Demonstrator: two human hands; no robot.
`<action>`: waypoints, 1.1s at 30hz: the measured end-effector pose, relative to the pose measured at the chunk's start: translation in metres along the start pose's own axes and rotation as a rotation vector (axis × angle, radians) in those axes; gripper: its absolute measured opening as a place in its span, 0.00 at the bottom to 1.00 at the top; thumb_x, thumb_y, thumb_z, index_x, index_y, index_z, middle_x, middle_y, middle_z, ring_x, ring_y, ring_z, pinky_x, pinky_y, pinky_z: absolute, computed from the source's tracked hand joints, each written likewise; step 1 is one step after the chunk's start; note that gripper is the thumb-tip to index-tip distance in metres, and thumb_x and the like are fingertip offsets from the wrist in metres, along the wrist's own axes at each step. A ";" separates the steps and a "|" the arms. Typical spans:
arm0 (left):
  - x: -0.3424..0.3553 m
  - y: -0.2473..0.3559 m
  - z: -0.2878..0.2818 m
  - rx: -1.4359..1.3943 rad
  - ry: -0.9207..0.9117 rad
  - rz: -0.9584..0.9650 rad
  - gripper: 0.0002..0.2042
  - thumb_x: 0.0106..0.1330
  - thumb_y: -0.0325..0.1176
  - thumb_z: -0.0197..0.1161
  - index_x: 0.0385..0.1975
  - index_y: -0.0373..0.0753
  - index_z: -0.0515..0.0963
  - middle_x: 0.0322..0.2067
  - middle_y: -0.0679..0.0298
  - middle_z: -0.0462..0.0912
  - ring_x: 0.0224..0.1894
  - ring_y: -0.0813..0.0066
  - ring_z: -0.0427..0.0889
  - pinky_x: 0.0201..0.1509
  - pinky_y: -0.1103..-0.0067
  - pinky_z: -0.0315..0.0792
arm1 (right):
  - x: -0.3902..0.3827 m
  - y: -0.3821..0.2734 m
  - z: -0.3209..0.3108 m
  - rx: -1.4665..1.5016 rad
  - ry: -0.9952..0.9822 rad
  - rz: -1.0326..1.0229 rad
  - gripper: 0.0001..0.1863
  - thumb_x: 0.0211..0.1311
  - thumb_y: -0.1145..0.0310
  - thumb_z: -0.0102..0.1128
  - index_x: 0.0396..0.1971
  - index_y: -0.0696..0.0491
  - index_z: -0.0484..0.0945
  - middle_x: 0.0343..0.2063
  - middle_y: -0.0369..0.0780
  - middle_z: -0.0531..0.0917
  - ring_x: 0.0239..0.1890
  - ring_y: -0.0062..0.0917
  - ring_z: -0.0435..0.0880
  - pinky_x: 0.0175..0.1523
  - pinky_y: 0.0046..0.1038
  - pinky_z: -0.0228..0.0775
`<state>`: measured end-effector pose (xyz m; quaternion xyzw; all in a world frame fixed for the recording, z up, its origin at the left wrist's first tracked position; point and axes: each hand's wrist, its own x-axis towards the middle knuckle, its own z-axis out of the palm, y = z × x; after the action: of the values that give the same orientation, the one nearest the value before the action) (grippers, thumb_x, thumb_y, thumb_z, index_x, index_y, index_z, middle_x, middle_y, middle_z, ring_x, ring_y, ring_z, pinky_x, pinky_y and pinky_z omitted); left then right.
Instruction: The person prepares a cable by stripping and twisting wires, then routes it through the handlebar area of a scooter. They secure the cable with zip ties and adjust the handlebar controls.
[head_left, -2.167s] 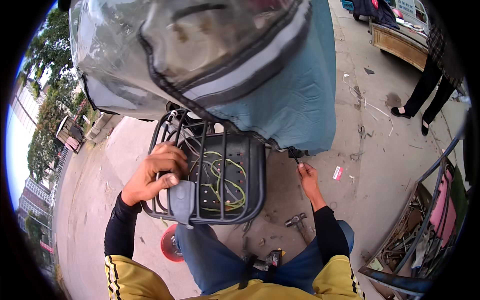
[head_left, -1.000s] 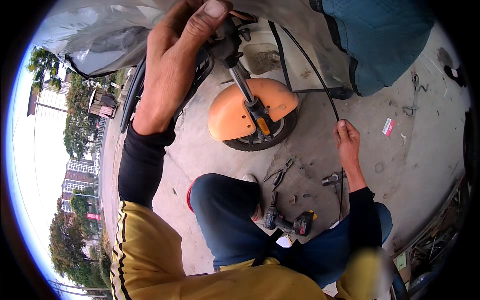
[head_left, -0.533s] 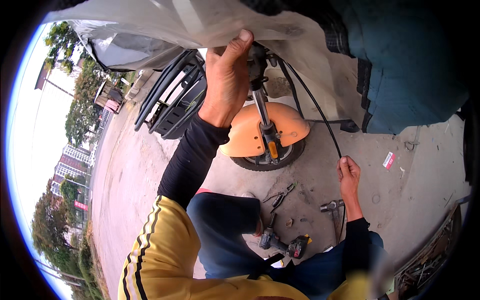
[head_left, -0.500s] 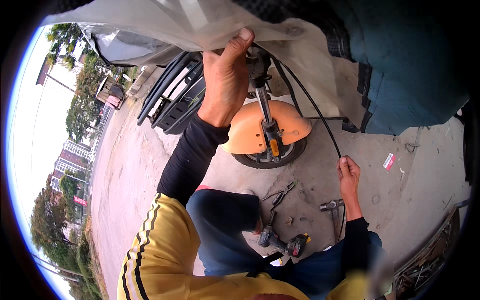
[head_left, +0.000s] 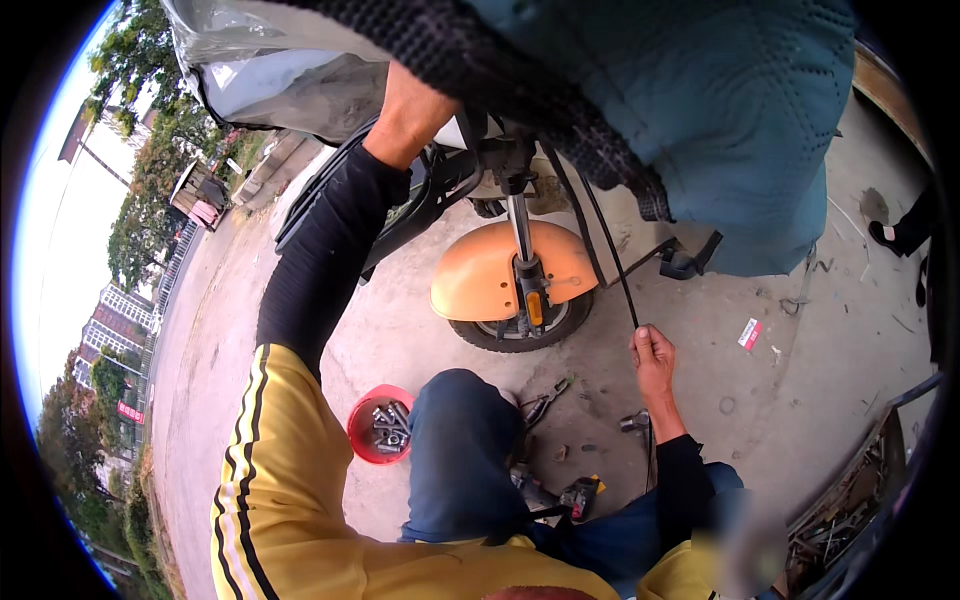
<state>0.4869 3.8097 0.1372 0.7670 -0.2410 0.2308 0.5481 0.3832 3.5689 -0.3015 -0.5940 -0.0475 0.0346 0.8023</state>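
Observation:
My left hand (head_left: 410, 115) is raised at the top, its fingers hidden behind the black mesh trim (head_left: 610, 150) of a blue quilted and clear plastic cover (head_left: 750, 140). It is beside a black rack (head_left: 430, 190) at the front of a vehicle. Below are a chrome fork tube (head_left: 517, 220) and an orange mudguard (head_left: 465, 275) over a tyre. My right hand (head_left: 654, 365) pinches a black cable (head_left: 618, 270), which runs down from under the cover and past the hand toward the ground.
A red bucket (head_left: 360, 445) of metal parts stands left of my knee. A drill (head_left: 575, 500), pliers (head_left: 545, 400) and a hammer (head_left: 635, 422) lie on the concrete. Scrap metal (head_left: 840, 510) fills the lower right. Another person's legs (head_left: 905, 235) show at the right edge.
My left hand's thumb and fingers have disappeared behind the cover, whose mesh edge now hangs across the top. My right hand still grips the cable. The view has shifted, showing the red bucket.

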 end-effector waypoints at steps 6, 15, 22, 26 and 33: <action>0.032 -0.021 0.019 0.089 -0.145 0.020 0.29 0.77 0.44 0.64 0.72 0.37 0.66 0.66 0.58 0.75 0.65 0.57 0.76 0.68 0.60 0.70 | -0.005 0.035 0.012 -0.086 0.151 -0.045 0.26 0.83 0.52 0.53 0.24 0.52 0.67 0.21 0.28 0.66 0.25 0.13 0.62 0.31 0.23 0.53; 0.030 -0.019 0.026 -0.158 -0.234 -0.076 0.19 0.78 0.41 0.62 0.58 0.32 0.77 0.52 0.53 0.83 0.50 0.62 0.82 0.55 0.69 0.76 | 0.022 -0.006 -0.035 -0.310 0.135 -0.252 0.27 0.84 0.52 0.51 0.23 0.53 0.65 0.18 0.28 0.64 0.23 0.14 0.60 0.28 0.25 0.53; 0.001 -0.015 0.015 -0.147 -0.141 -0.035 0.23 0.82 0.46 0.56 0.58 0.27 0.78 0.55 0.48 0.84 0.59 0.55 0.80 0.68 0.63 0.72 | 0.012 -0.022 0.029 -0.350 0.133 -0.199 0.30 0.83 0.47 0.53 0.23 0.56 0.67 0.19 0.30 0.65 0.25 0.15 0.61 0.30 0.26 0.57; 0.018 -0.006 -0.029 -0.157 -0.363 0.013 0.25 0.83 0.47 0.55 0.61 0.27 0.77 0.63 0.48 0.80 0.68 0.56 0.75 0.74 0.63 0.67 | 0.037 -0.048 0.073 -0.277 0.122 -0.176 0.30 0.83 0.47 0.53 0.24 0.56 0.69 0.20 0.30 0.66 0.26 0.16 0.63 0.31 0.27 0.59; 0.007 -0.022 -0.051 0.393 -0.104 0.251 0.28 0.81 0.53 0.57 0.61 0.29 0.79 0.61 0.51 0.82 0.67 0.60 0.77 0.73 0.65 0.67 | 0.062 -0.057 0.136 -0.132 0.111 -0.142 0.29 0.82 0.48 0.54 0.27 0.58 0.75 0.20 0.30 0.70 0.27 0.17 0.66 0.33 0.27 0.63</action>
<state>0.5017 3.8632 0.1405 0.8340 -0.3127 0.2996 0.3419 0.4285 3.6886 -0.2048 -0.6418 -0.0470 -0.0585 0.7632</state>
